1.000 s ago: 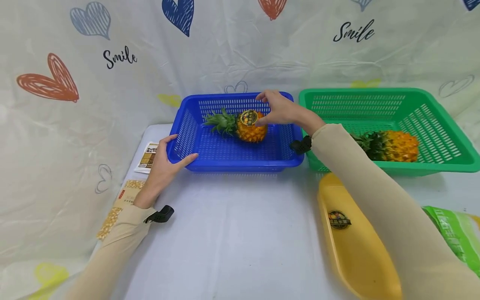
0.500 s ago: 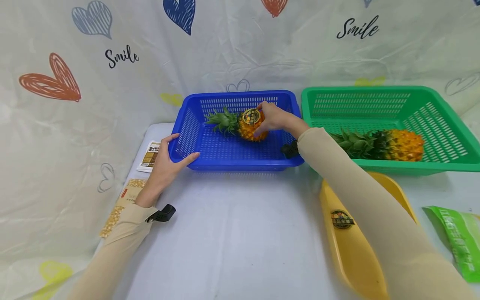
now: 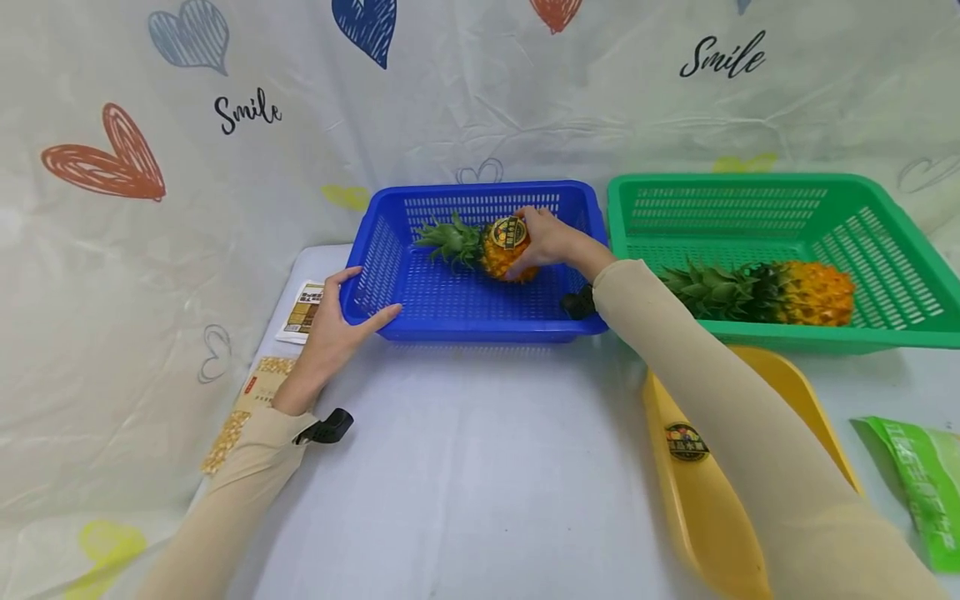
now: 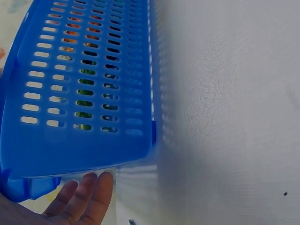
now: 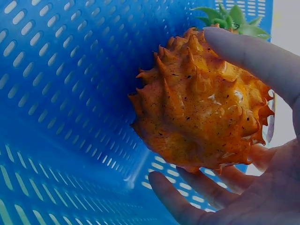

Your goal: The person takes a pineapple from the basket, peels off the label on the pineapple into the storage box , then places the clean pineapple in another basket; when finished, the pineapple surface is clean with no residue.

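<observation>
A small orange pineapple [image 3: 497,260] with a green crown and a round black-and-gold label lies in a blue plastic basket [image 3: 480,327], crown toward the left. My right hand [image 3: 553,240] grips its base end. The right wrist view shows the thumb across the top of the pineapple [image 5: 201,103] and the fingers curved below it. At the basket's front left corner, my left hand [image 3: 330,337] holds the rim, thumb along the front and fingers at the left end. Several fingertips [image 4: 101,197] show outside the perforated wall in the left wrist view.
A green basket [image 3: 810,335] with another pineapple [image 3: 813,293] stands at the right. In front of it is a yellow tray [image 3: 693,508], partly behind the right sleeve. A green packet [image 3: 926,492] lies far right; packets [image 3: 258,383] lie along the left edge.
My right hand has come down from above the pineapple and closed its fingers around the base end. The left hand has stayed at the blue basket's corner.
</observation>
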### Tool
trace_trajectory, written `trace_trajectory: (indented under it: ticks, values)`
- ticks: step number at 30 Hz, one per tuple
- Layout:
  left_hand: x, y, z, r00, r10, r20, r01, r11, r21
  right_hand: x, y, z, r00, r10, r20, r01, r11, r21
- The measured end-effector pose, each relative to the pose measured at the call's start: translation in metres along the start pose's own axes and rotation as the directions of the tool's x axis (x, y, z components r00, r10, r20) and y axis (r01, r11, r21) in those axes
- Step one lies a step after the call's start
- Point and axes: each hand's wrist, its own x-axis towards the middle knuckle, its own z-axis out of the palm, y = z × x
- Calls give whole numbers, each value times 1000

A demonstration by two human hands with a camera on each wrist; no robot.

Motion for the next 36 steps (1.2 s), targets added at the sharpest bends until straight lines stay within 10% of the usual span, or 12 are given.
trace_trajectory:
  ticks: [36]
  values:
    - [0, -1, 1, 1000, 15, -11, -15, 1000, -2, -8, -3, -10, 994, -86, -63, 90, 995, 49]
